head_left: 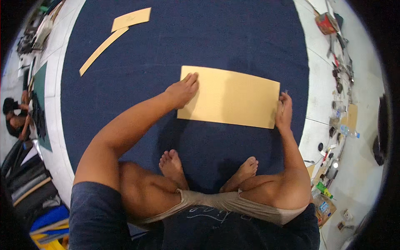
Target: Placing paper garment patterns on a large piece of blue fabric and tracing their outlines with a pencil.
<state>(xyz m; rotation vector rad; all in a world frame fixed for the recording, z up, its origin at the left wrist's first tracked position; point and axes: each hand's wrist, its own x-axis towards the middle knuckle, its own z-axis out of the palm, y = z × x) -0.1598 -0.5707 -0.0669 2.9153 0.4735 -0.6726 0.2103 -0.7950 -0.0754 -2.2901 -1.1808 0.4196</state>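
A tan rectangular card sheet (pixel 231 96) lies flat on dark navy cloth (pixel 166 46) in front of me. My left hand (pixel 184 91) rests on the sheet's left side, fingers stretched out and lying on its surface. At the sheet's right edge, my right hand (pixel 284 111) is closed, its fingers bent together around something small and thin. Only a pale tip shows above those fingers, so I cannot make out its kind. Toward the far left of the cloth are a smaller tan card piece (pixel 131 19) and a narrow tan strip (pixel 102 52), with their ends meeting.
My bare feet (pixel 171 164) are on the cloth. Along the right, pale floor tiles hold scattered tools, a plastic bottle (pixel 350 132) and a red item (pixel 326 24). Another person (pixel 16 118) is at the far left, above dark fabric rolls (pixel 31 183).
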